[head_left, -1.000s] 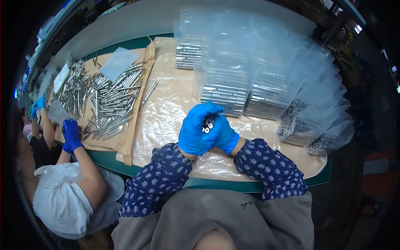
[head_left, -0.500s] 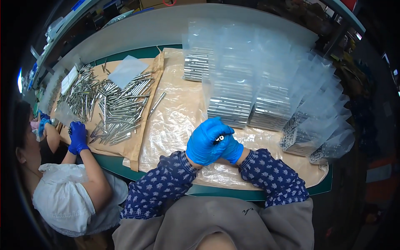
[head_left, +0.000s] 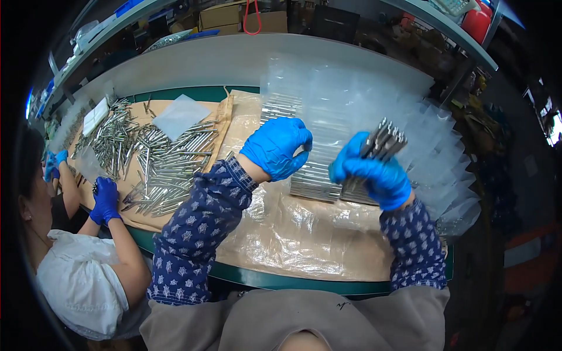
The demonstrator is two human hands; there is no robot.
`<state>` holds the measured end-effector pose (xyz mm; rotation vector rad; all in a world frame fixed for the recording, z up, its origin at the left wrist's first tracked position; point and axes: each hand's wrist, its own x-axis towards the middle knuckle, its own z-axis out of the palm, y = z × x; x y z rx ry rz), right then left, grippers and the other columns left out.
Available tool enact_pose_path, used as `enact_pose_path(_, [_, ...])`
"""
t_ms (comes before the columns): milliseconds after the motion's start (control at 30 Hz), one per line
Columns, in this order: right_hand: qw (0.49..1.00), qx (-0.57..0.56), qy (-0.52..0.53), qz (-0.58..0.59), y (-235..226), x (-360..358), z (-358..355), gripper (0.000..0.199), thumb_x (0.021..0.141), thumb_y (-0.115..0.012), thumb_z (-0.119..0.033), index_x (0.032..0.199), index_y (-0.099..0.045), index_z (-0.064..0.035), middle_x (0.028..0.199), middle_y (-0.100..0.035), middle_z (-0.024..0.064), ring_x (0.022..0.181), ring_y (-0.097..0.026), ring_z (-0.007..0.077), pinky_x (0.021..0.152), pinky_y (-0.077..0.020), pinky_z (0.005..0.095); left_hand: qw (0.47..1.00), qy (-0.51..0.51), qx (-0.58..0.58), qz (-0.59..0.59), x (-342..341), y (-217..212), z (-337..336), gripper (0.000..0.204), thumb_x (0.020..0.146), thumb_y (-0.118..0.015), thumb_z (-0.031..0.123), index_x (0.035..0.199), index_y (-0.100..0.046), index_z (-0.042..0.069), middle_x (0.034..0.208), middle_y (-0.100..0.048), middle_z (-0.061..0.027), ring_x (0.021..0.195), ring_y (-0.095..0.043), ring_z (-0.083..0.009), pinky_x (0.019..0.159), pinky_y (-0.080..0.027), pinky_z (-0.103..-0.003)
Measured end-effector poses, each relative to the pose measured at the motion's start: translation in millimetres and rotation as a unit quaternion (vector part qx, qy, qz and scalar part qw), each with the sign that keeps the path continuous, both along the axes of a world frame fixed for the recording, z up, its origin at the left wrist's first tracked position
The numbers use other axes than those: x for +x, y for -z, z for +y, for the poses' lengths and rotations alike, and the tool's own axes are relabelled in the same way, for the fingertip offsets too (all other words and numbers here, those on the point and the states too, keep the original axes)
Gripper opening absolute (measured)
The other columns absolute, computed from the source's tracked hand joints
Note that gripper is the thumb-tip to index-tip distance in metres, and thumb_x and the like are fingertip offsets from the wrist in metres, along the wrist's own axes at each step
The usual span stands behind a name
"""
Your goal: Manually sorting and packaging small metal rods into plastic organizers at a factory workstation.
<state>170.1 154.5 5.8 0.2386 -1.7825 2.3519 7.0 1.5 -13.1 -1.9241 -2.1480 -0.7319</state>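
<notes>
Clear plastic bags (head_left: 328, 88) at far right, w/ metal rods (head_left: 316, 186) stacked inside. R hand (head_left: 379, 176) grips rod bundle (head_left: 384, 140), at right, nr bags; long axis slants, visible ends pointing far & right. L hand (head_left: 275, 149) half open, fingers curled, gap before thumb.

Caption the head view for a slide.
Right hand gripping a rod bundle, left hand loosely curled, by bagged rods, with loose rods piled at left.

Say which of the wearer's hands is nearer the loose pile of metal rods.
Left. The left hand is to the right of the pile, apart from it; the right hand, gripping a rod bundle, is farther right.
</notes>
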Motion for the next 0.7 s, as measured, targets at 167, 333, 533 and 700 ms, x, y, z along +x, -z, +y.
enact_pose_path(167, [0.993, 0.104, -0.054, 0.023, -24, -67, 25, 0.018, 0.078, -0.065, -0.004, 0.087, -0.049, -0.007, 0.08, -0.06, 0.0125, 0.076, -0.061, 0.0242, 0.072, -0.0499, 0.0374, 0.996, 0.067, 0.054, 0.023, -1, 1, -5, 0.021, 0.072, -0.066, 0.016, 0.093, -0.064, 0.015, 0.103, -0.058, -0.0118, 0.091, -0.053, -0.032, 0.084, -0.043, -0.043])
enact_pose_path(333, [0.975, 0.193, -0.056, -0.092, -3, -112, 27, 0.018, 0.075, -0.07, -0.009, 0.09, -0.061, -0.0042, 0.079, -0.061, 0.0042, 0.073, -0.059, 0.0138, 0.068, -0.0479, 0.027, 0.999, 0.024, 0.002, 0.043, -12, 8, -7, 0.018, 0.073, -0.065, 0.013, 0.091, -0.065, 0.013, 0.098, -0.061, -0.0095, 0.093, -0.054, -0.0307, 0.084, -0.042, -0.04])
enact_pose_path(533, [0.819, 0.474, -0.138, -0.292, 5, -108, 42, 0.015, 0.07, -0.067, -0.017, 0.077, -0.066, -0.0037, 0.074, -0.063, 0.0085, 0.067, -0.059, 0.0141, 0.06, -0.0472, 0.0277, 0.991, 0.037, 0.066, 0.113, -16, 6, -10, 0.012, 0.076, -0.066, 0.013, 0.088, -0.064, 0.013, 0.082, -0.06, -0.0039, 0.081, -0.055, -0.0249, 0.076, -0.04, -0.036])
enact_pose_path(700, [0.588, 0.741, -0.17, -0.275, -25, -96, 21, 0.029, 0.074, -0.056, -0.019, 0.096, -0.064, -0.0013, 0.087, -0.064, 0.0188, 0.075, -0.06, 0.0298, 0.069, -0.0468, 0.0389, 0.989, 0.071, 0.083, 0.097, -18, 4, -6, 0.012, 0.075, -0.066, 0.009, 0.086, -0.063, 0.011, 0.08, -0.059, -0.0048, 0.081, -0.056, -0.0246, 0.086, -0.039, -0.04])
